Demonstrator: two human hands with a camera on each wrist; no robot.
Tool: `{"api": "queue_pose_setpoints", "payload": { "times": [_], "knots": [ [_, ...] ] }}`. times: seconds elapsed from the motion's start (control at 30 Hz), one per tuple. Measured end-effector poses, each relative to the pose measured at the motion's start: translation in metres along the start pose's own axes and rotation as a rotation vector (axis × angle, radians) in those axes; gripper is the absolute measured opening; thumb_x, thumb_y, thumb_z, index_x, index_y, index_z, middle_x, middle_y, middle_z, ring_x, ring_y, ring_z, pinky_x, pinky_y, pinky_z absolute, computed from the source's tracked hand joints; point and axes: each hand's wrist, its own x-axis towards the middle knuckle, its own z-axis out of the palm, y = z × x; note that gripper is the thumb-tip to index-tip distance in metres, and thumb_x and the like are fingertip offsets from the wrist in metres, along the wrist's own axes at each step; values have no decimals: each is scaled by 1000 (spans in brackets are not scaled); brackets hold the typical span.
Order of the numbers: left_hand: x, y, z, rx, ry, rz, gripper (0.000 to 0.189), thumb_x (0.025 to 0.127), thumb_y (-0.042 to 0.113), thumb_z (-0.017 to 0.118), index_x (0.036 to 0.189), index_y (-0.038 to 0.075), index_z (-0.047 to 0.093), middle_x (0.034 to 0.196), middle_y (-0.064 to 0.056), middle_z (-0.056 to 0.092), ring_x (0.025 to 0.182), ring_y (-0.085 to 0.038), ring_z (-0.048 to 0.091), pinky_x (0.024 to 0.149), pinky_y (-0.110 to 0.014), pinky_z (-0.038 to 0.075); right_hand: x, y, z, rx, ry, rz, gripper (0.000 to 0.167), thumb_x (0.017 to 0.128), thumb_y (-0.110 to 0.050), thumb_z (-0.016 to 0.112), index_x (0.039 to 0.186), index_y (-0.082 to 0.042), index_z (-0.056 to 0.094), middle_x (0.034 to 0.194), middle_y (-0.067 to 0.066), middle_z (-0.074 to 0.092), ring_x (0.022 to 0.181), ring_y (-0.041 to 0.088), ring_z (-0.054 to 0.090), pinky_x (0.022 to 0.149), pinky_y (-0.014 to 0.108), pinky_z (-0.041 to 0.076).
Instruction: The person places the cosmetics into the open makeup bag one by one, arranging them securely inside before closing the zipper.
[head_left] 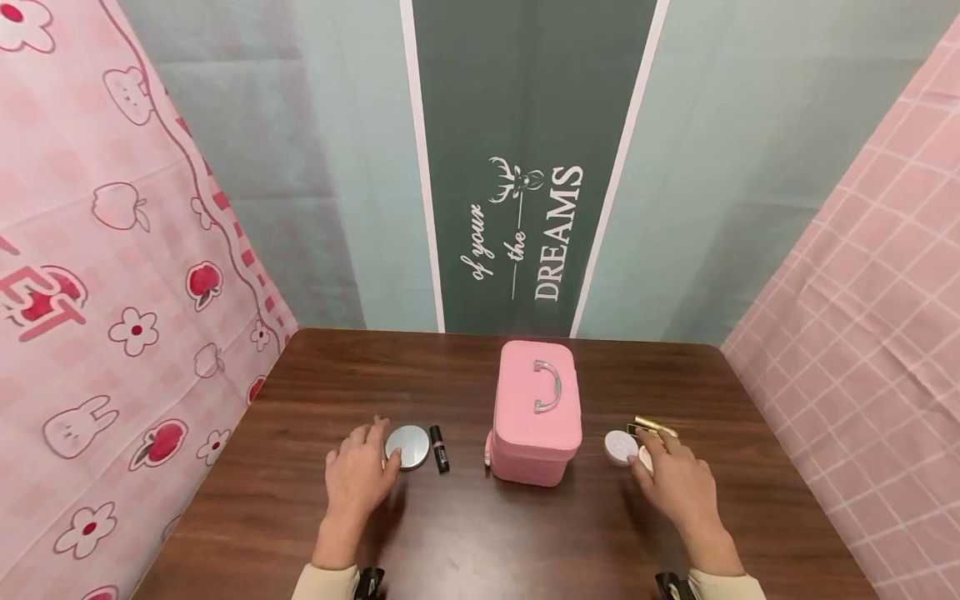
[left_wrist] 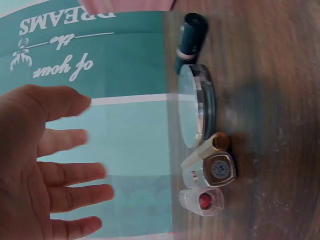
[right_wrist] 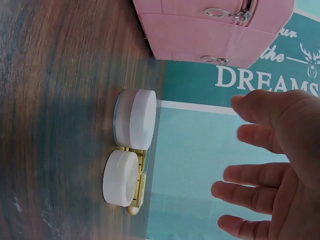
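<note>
Loosely, my left grip (head_left: 360, 472) hovers, fingers apart, by a round compact (head_left: 409, 447) toward the bench's (head_left: 465, 542) left edge; my right grip (head_left: 682, 485), likewise spread, by white jars (right_wrist: 135, 120) toward its right.

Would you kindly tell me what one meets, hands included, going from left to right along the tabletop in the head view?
Left hand, round compact, black tube, pink case, white-topped round jar, right hand.
</note>
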Motion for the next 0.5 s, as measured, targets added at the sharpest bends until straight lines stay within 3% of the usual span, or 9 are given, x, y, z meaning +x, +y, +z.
{"api": "queue_pose_setpoints", "payload": {
  "times": [0.07,0.2,0.5],
  "knots": [
    [0,1,-3,18,-7,-2,44,76,28,69,113,6,63,107,-20,61,88,-39,59,63,-51,43,0,-1,-1,2,20,-12,42,79,-25,69,115,-3,61,111,27,56,86,48,56,60,59,42],
    [0,1,-6,28,-35,-14,44,76,28,70,113,5,64,105,-21,61,87,-39,60,63,-51,44,-2,-4,-2,21,31,-28,43,78,-23,70,114,-2,61,107,25,59,83,47,58,57,57,42],
    [-1,4,-15,-147,-44,-38,48,76,30,71,115,5,62,107,-22,60,89,-42,59,68,-57,44,-15,-17,-4,151,165,-103,50,71,-17,76,114,-1,59,97,24,62,71,41,61,52,53,45]
  ]
}}
